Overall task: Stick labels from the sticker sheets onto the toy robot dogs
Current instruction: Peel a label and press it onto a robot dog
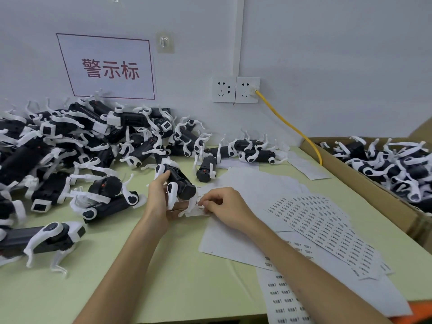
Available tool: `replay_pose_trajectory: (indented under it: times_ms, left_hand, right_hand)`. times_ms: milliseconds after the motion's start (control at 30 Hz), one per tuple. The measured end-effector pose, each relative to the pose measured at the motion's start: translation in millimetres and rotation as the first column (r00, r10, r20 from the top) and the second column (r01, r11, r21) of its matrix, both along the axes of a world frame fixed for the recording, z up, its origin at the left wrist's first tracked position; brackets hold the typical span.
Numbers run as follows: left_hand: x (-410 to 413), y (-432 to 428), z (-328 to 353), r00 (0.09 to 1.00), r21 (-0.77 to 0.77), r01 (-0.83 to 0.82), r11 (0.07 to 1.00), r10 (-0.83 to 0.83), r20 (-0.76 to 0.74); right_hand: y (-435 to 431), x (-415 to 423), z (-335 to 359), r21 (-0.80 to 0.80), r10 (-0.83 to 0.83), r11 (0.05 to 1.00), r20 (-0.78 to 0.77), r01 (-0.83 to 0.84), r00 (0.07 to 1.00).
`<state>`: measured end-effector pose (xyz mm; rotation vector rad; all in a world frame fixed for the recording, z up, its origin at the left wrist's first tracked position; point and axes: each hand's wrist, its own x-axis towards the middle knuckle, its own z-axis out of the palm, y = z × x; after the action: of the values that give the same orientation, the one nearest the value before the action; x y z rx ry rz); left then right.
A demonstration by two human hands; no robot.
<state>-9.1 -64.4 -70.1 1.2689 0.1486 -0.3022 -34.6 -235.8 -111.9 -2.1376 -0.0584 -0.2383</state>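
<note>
My left hand (161, 197) grips a black-and-white toy robot dog (180, 181), held tilted just above the table with its white legs hanging down. My right hand (222, 204) sits right beside it, fingers curled and pinching at a small label on a sticker sheet (201, 206) next to the dog's legs. Whether the label is lifted off I cannot tell. More sticker sheets (327, 230) with rows of small printed labels fan out on the right. A blank backing sheet (224, 244) lies under my right wrist.
A big heap of toy dogs (70, 146) covers the table's left and back. A cardboard box (364, 183) at the right holds several more dogs. A yellow cable (289, 127) runs from the wall sockets (236, 90) down behind the box. Pale green tabletop (140, 277).
</note>
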Motion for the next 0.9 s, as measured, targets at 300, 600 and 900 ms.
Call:
replay_pose_trajectory:
  times_ms: [300,600,900]
  left_hand:
    - [-2.2,2.6,2.8,1.0,0.001,-0.003,1.0,0.003,-0.021]
    - [-1.1,6.4,3.9,0.996,0.025,0.069,0.997,-0.07,0.047]
    - [-3.2,6.7,5.3,0.995,0.017,0.077,0.997,-0.078,0.062]
  right_hand:
    - [0.0,-0.8,-0.3,-0.011,0.037,0.999,0.003,-0.037,0.999]
    - [1.2,-1.0,-2.1,-0.05,0.053,0.997,0.02,-0.052,0.998]
    - [3.5,-1.1,-3.3,-0.064,0.04,0.997,0.023,-0.039,0.999]
